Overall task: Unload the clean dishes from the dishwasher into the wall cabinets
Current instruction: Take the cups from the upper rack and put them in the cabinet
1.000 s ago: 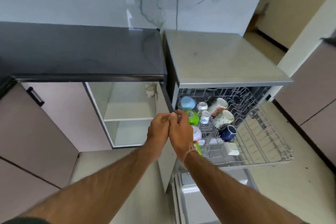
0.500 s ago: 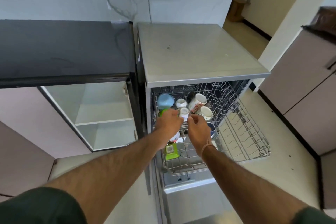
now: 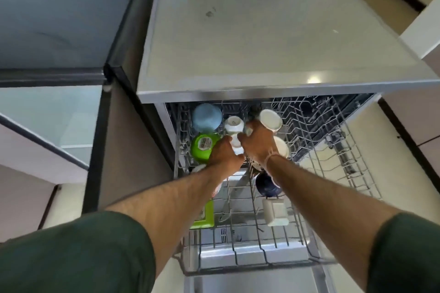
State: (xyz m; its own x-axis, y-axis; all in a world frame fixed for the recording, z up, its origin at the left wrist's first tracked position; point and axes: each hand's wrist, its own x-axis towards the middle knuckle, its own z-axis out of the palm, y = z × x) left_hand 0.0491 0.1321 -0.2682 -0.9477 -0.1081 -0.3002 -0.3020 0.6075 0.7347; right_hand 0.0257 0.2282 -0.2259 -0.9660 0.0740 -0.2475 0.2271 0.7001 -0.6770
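The dishwasher's upper rack (image 3: 333, 200) is pulled out and holds upturned crockery. At its back stand a blue bowl (image 3: 206, 118), a white cup (image 3: 234, 123) and a white mug (image 3: 270, 119). A green bowl (image 3: 202, 147) sits in front of the blue one. My left hand (image 3: 223, 153) grips a small white cup (image 3: 235, 145) beside the green bowl. My right hand (image 3: 258, 145) is pressed close against it, fingers curled over another white cup (image 3: 248, 129) that is mostly hidden. Nearer me lie a dark blue mug (image 3: 267, 185), a white square dish (image 3: 276, 211) and a green container (image 3: 206, 216).
The dishwasher's grey top (image 3: 262, 38) overhangs the back of the rack. To the left are a dark countertop (image 3: 54, 14) and an open cabinet with pale shelves (image 3: 52, 112). The rack's right half is bare wire. The lowered dishwasher door (image 3: 250, 280) is below the rack.
My view has swung right and down over the dishwasher. Both hands have moved from in front of the cabinet into the rack and closed on the small white cups.
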